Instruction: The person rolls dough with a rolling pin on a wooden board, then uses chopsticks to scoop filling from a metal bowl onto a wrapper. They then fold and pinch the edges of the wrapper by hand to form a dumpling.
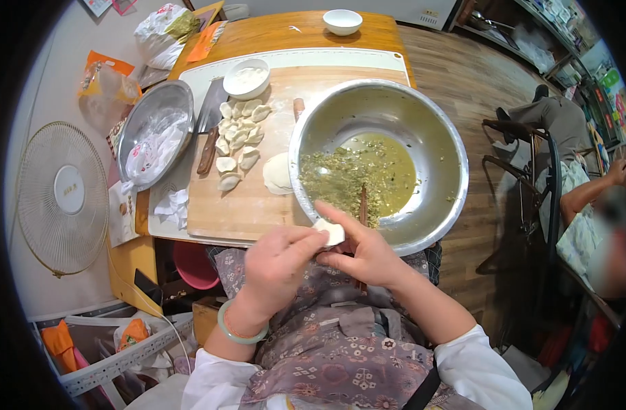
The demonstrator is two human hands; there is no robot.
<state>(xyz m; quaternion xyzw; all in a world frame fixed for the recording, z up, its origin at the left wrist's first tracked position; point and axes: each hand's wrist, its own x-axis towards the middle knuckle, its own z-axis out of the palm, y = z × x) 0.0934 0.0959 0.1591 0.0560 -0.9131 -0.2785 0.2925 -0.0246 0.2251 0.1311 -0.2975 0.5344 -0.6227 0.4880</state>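
A pale dumpling [332, 233] is pinched between my two hands, just in front of the large steel bowl [441, 130]. My left hand [280, 258], with a bangle at the wrist, closes its thumb and fingers on the dumpling's left side. My right hand [365, 254] curls round the other side, fingertips on the dough. Inside the bowl lies a chopped green filling [340, 179] in yellowish liquid, with chopsticks [363, 201] standing in it. Folded dumplings [239, 133] sit on the wooden board [221, 212], beside a flat stack of round wrappers [277, 173].
A cleaver [209, 113] and a white bowl of flour [247, 78] are left of the board's back. A metal basin [156, 137] with plastic bags stands farther left, near a fan [68, 191]. A white bowl [342, 22] is at the far edge. Another person [590, 205] sits at right.
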